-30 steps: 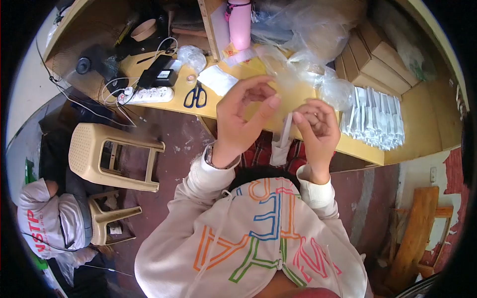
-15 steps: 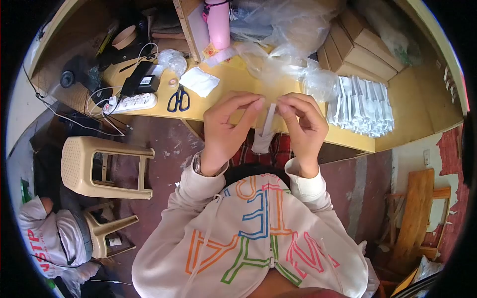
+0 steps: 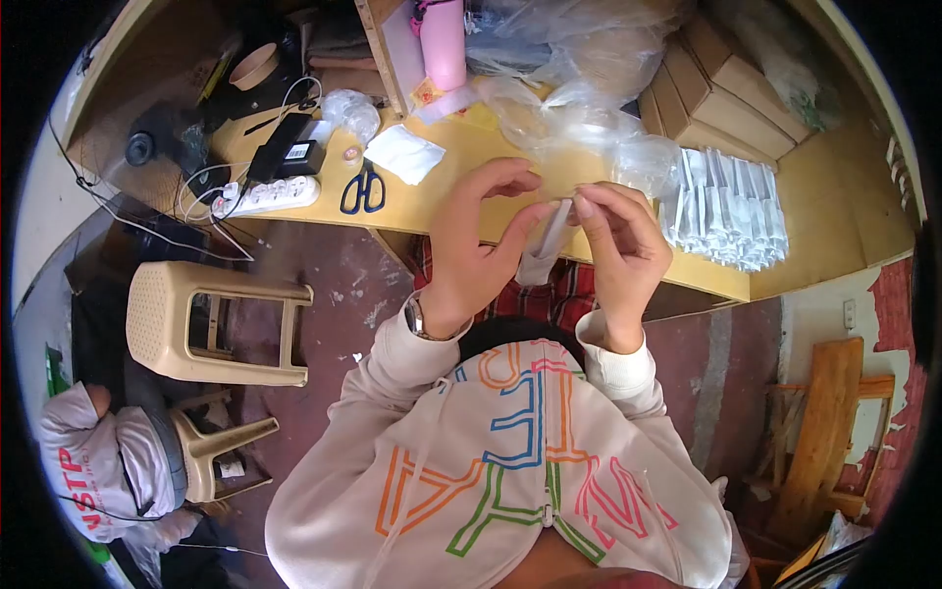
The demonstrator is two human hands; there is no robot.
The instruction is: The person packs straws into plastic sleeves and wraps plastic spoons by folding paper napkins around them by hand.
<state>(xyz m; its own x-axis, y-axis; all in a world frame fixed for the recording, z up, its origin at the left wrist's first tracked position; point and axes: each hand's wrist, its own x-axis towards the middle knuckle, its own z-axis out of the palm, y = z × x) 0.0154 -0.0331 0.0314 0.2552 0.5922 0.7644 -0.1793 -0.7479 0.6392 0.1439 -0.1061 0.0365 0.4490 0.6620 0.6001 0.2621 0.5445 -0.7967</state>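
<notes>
A narrow whitish sleeve, perhaps plastic or paper [image 3: 546,251], hangs below my fingertips in front of the table edge. My right hand [image 3: 624,240] pinches its top end between thumb and forefinger. My left hand [image 3: 478,245] is beside it, thumb stretched toward the sleeve's upper edge and the other fingers curved apart from the thumb. Whether the left thumb touches the sleeve is hard to tell. Right of my hands, a row of similar narrow, clear and white packets [image 3: 731,211] lies on the table [image 3: 446,211].
Dark-handled scissors [image 3: 363,190], a white cloth or paper [image 3: 404,154] and a power strip [image 3: 267,197] lie to the left. Behind are a pink bottle [image 3: 444,44], clear plastic bags [image 3: 579,69] and cardboard boxes [image 3: 731,88]. A beige stool [image 3: 162,319] and another person [image 3: 108,456] are at left.
My left fingers have spread away from the thumb, where they were pinched near the sleeve's top. The right hand still pinches the sleeve. The whole view has shifted slightly.
</notes>
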